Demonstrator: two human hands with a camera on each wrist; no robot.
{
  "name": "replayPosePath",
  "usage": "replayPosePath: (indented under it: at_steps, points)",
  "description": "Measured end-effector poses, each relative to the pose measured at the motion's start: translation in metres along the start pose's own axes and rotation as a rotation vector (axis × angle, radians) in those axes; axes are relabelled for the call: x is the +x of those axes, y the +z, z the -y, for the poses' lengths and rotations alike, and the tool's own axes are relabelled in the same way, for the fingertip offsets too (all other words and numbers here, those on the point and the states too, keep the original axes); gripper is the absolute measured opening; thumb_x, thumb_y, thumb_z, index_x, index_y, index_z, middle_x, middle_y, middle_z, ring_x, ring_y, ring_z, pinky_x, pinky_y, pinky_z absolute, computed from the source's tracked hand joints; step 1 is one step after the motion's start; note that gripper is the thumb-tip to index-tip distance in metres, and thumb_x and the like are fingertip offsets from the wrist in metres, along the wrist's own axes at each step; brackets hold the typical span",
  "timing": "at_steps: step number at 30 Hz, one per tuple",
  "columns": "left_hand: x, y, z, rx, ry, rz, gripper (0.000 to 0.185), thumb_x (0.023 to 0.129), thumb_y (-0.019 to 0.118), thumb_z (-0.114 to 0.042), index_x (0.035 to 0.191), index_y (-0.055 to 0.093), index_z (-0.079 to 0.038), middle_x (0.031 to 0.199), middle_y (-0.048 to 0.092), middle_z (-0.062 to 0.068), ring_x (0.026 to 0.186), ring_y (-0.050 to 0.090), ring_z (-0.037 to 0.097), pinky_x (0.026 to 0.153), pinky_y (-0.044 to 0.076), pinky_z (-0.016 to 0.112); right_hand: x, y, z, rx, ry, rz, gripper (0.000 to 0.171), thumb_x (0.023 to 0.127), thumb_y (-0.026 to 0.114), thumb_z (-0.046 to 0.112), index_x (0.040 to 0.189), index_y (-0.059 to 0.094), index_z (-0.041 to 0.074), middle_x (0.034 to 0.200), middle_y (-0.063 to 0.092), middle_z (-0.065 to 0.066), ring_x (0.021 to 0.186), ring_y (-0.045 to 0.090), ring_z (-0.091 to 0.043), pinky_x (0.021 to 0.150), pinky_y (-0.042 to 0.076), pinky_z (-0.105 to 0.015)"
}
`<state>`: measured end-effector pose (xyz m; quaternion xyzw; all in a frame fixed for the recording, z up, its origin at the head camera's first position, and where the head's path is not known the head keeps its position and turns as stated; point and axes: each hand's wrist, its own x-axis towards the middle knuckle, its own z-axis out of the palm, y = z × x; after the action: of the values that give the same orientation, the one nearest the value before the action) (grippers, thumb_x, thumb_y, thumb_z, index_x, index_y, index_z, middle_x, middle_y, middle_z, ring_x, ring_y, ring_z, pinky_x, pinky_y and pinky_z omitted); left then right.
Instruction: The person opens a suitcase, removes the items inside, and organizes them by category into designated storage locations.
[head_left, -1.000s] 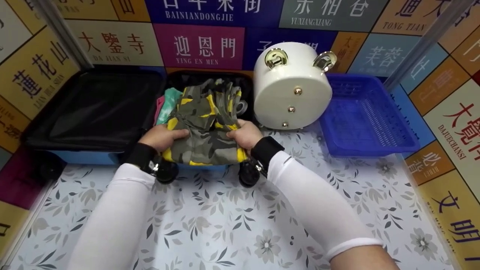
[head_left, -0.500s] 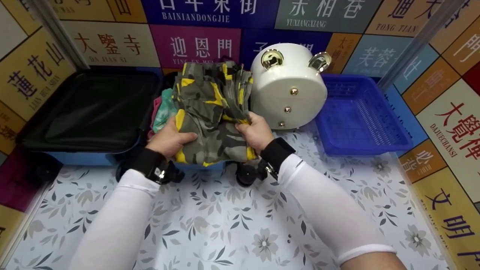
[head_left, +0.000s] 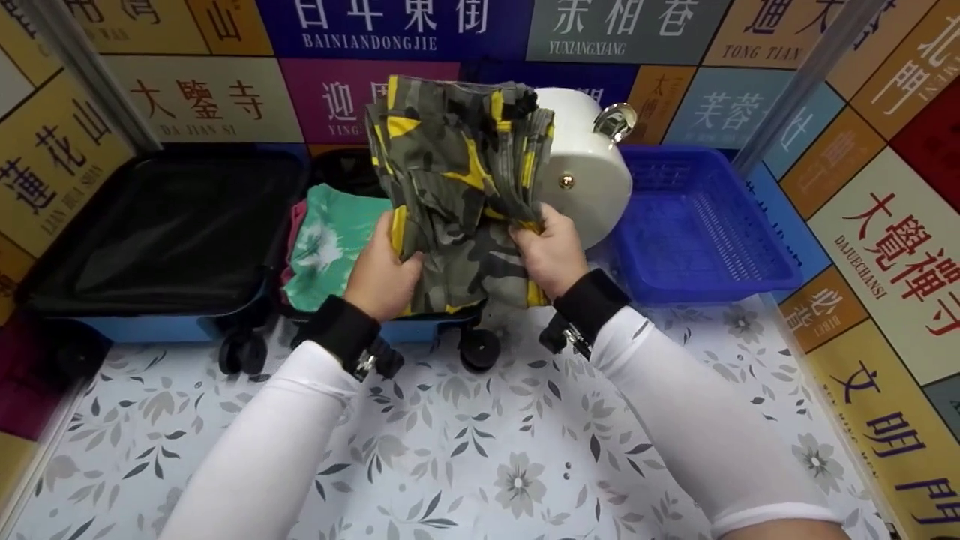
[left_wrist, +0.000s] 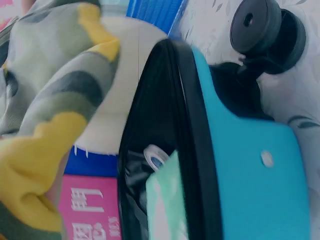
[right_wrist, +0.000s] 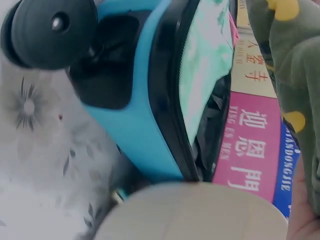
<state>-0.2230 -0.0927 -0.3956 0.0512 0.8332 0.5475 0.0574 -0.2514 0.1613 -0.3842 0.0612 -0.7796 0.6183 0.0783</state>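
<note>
Both hands hold a folded camouflage garment point(head_left: 457, 180), grey-green with yellow patches, lifted above the open blue suitcase point(head_left: 225, 322). My left hand point(head_left: 382, 266) grips its lower left edge and my right hand point(head_left: 551, 255) grips its lower right edge. A green tie-dye garment point(head_left: 330, 240) lies in the suitcase's right half, with a pink one under it. The left wrist view shows the camouflage garment point(left_wrist: 45, 120) close up beside the suitcase point(left_wrist: 250, 165) rim. The right wrist view shows the suitcase point(right_wrist: 135, 115) shell, a wheel point(right_wrist: 50, 32) and the green garment point(right_wrist: 205, 60) inside.
A white round case point(head_left: 592, 180) with gold studs stands right of the suitcase, partly hidden by the garment. A blue plastic basket point(head_left: 697, 225) sits at the right. The suitcase's black-lined left half point(head_left: 165, 225) lies open. Walls with colourful signs surround the floral surface point(head_left: 480, 442).
The hands have lifted the camouflage garment up out of the suitcase and toward the right, uncovering the green tie-dye garment underneath.
</note>
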Motion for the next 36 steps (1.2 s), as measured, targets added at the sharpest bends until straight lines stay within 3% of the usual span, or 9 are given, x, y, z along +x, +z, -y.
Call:
replayPosePath:
  at_steps: [8,11,15,18,21,25,29,32,36]
  points:
    - [0.004,0.022,-0.019,0.083,0.167,-0.018,0.076,0.11,0.057,-0.024,0.171,0.013,-0.012,0.16,0.047,0.019,0.142,0.055,0.031,0.115,0.048,0.048,-0.002,-0.053,0.022,0.153,-0.008,-0.077,0.021,0.099,0.061,-0.004,0.117,0.07,-0.001,0.093,0.078,0.003,0.081,0.077,-0.011,0.078,0.066,-0.03]
    - [0.003,0.025,-0.02,0.067,0.217,0.012,0.076,0.11,0.059,-0.025,0.171,0.016,-0.015,0.157,0.049,0.016,0.136,0.059,0.029,0.11,0.052,0.047,-0.003,-0.077,0.032,0.129,-0.031,-0.109,0.019,0.1,0.061,-0.004,0.115,0.07,0.002,0.09,0.078,0.01,0.082,0.077,-0.008,0.079,0.065,-0.027]
    - [0.002,0.024,-0.015,0.05,0.232,0.046,0.076,0.109,0.061,-0.026,0.171,0.016,-0.019,0.15,0.053,0.012,0.124,0.065,0.025,0.095,0.058,0.044,-0.002,-0.111,0.044,0.068,-0.064,-0.178,0.019,0.099,0.065,-0.003,0.111,0.072,0.01,0.093,0.077,0.013,0.086,0.075,-0.006,0.082,0.062,-0.023]
    - [0.002,0.02,-0.004,0.062,0.235,0.013,0.076,0.108,0.063,-0.023,0.17,0.018,-0.017,0.145,0.058,0.012,0.117,0.069,0.026,0.091,0.059,0.044,0.001,-0.142,0.049,0.054,-0.067,-0.234,0.022,0.097,0.066,-0.005,0.106,0.074,0.014,0.096,0.077,0.012,0.09,0.073,-0.007,0.083,0.06,-0.021]
    - [0.003,0.011,0.015,0.093,0.224,-0.052,0.077,0.106,0.065,-0.02,0.17,0.022,-0.014,0.142,0.062,0.013,0.117,0.071,0.03,0.096,0.058,0.047,0.006,-0.178,0.049,0.143,-0.03,-0.268,0.025,0.094,0.065,-0.01,0.101,0.074,0.012,0.097,0.079,0.007,0.089,0.075,-0.01,0.081,0.061,-0.021]
    - [0.004,-0.002,0.046,0.183,0.149,-0.127,0.076,0.106,0.064,-0.023,0.169,0.023,-0.014,0.144,0.062,0.014,0.128,0.065,0.036,0.103,0.055,0.053,0.016,-0.226,0.045,0.261,0.066,-0.299,0.026,0.091,0.066,-0.015,0.101,0.074,0.008,0.094,0.081,0.003,0.082,0.077,-0.012,0.073,0.063,-0.022]
    - [0.005,-0.011,0.073,0.295,0.099,-0.208,0.073,0.107,0.063,-0.026,0.168,0.026,-0.011,0.147,0.062,0.017,0.14,0.057,0.04,0.113,0.048,0.057,0.03,-0.266,0.036,0.292,0.145,-0.3,0.029,0.09,0.071,-0.015,0.104,0.073,0.011,0.095,0.078,0.005,0.081,0.075,-0.01,0.069,0.063,-0.021]
    - [0.005,-0.01,0.084,0.387,0.108,-0.266,0.072,0.105,0.065,-0.028,0.166,0.032,-0.008,0.148,0.063,0.019,0.141,0.056,0.042,0.119,0.04,0.061,0.039,-0.292,0.024,0.307,0.174,-0.276,0.034,0.09,0.072,-0.013,0.112,0.072,0.013,0.099,0.076,0.005,0.083,0.074,-0.008,0.069,0.063,-0.02]
    - [0.005,-0.004,0.088,0.522,0.115,-0.322,0.075,0.101,0.071,-0.037,0.162,0.041,-0.007,0.152,0.06,0.02,0.141,0.054,0.044,0.121,0.032,0.065,0.046,-0.319,0.006,0.24,0.211,-0.259,0.038,0.093,0.072,-0.009,0.121,0.069,0.017,0.099,0.073,0.01,0.081,0.074,-0.004,0.066,0.061,-0.018]
